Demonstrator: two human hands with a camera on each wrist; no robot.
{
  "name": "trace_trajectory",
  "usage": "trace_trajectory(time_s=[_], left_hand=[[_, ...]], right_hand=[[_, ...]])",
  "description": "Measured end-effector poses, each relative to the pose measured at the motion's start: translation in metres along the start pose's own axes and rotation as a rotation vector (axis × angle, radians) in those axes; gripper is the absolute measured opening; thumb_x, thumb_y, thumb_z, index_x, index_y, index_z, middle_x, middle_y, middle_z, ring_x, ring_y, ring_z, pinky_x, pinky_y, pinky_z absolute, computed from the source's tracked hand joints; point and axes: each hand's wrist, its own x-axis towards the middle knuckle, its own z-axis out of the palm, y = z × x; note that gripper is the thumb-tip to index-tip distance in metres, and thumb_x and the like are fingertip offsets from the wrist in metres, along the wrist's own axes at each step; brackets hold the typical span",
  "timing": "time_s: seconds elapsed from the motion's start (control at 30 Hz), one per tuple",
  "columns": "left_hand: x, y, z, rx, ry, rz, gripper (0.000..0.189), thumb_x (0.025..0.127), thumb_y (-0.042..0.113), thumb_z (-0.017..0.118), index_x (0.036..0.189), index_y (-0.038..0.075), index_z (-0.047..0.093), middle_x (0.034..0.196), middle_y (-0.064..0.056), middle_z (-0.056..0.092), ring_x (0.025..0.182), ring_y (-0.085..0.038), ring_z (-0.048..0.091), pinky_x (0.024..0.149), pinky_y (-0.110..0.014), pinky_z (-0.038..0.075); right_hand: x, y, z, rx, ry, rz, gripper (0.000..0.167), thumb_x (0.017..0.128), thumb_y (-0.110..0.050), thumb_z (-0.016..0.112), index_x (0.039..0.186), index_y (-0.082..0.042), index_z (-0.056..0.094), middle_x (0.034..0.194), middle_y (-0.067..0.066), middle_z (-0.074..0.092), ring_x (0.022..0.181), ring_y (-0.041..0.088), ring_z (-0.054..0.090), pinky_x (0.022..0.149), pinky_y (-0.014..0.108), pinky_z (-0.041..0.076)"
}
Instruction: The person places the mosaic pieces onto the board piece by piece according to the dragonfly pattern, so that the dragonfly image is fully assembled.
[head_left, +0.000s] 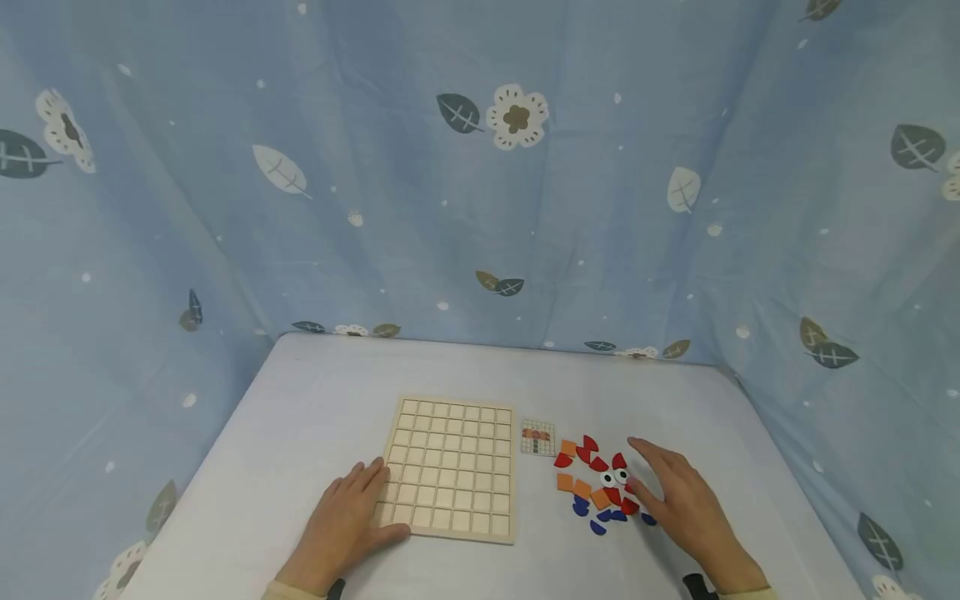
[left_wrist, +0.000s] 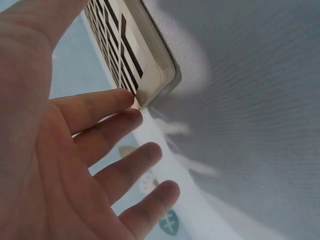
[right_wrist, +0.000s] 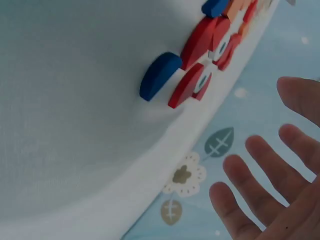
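A square wooden grid board (head_left: 450,471) lies on the white table. At its lower left edge is my left hand (head_left: 341,521), fingers extended; in the left wrist view the index fingertip meets the corner of the board (left_wrist: 155,80). My right hand (head_left: 686,504) hovers with spread fingers beside a loose pile of pieces and holds nothing. That pile has red rounded pieces (head_left: 597,464), orange squares (head_left: 565,482), blue rounded pieces (head_left: 597,527) and two white discs with black dots (head_left: 607,479). In the right wrist view a blue piece (right_wrist: 160,75) lies nearest the hand.
A small printed pattern card (head_left: 537,437) lies between the board and the pieces. The white table (head_left: 337,375) ends at a blue curtain (head_left: 600,208) with leaves and flowers, which stands behind it and on both sides.
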Motion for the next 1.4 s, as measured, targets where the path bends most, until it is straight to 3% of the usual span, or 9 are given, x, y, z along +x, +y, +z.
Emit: trace_trajectory(time_s=[0.27, 0.63, 0.93, 1.4], left_hand=[[0.004, 0.0, -0.003, 0.047, 0.003, 0.035, 0.091, 0.075, 0.058, 0.081, 0.137, -0.005, 0.059, 0.146, -0.021, 0.053, 0.134, -0.047, 0.047, 0.107, -0.063, 0.04], [0.007, 0.0, -0.002, 0.067, -0.017, 0.029, 0.093, 0.076, 0.059, 0.08, 0.139, -0.005, 0.056, 0.148, -0.021, 0.051, 0.134, -0.047, 0.047, 0.108, -0.062, 0.04], [0.006, -0.001, 0.0, 0.053, -0.03, 0.022, 0.093, 0.076, 0.059, 0.08, 0.139, -0.005, 0.057, 0.148, -0.021, 0.051, 0.135, -0.047, 0.046, 0.108, -0.061, 0.04], [0.006, 0.0, 0.002, 0.051, -0.007, 0.028, 0.092, 0.075, 0.058, 0.081, 0.139, -0.004, 0.057, 0.148, -0.02, 0.051, 0.135, -0.047, 0.046, 0.109, -0.061, 0.04]], right_hand=[[0.01, -0.005, 0.006, -0.014, -0.093, -0.062, 0.046, 0.083, -0.029, 0.086, 0.125, -0.019, 0.071, 0.122, 0.004, 0.07, 0.112, 0.027, 0.066, 0.092, 0.053, 0.057], [0.021, -0.012, 0.013, -0.034, -0.234, -0.033, 0.027, 0.082, -0.025, 0.087, 0.107, -0.024, 0.079, 0.1, -0.005, 0.071, 0.096, 0.019, 0.066, 0.087, 0.045, 0.06], [0.028, -0.016, 0.019, -0.119, -0.257, -0.081, 0.019, 0.08, -0.023, 0.088, 0.098, -0.023, 0.081, 0.098, -0.005, 0.069, 0.092, 0.018, 0.065, 0.086, 0.044, 0.061], [0.038, -0.022, 0.018, -0.103, -0.292, -0.066, 0.017, 0.081, -0.026, 0.086, 0.097, -0.02, 0.081, 0.093, -0.005, 0.071, 0.091, 0.021, 0.068, 0.085, 0.047, 0.06]])
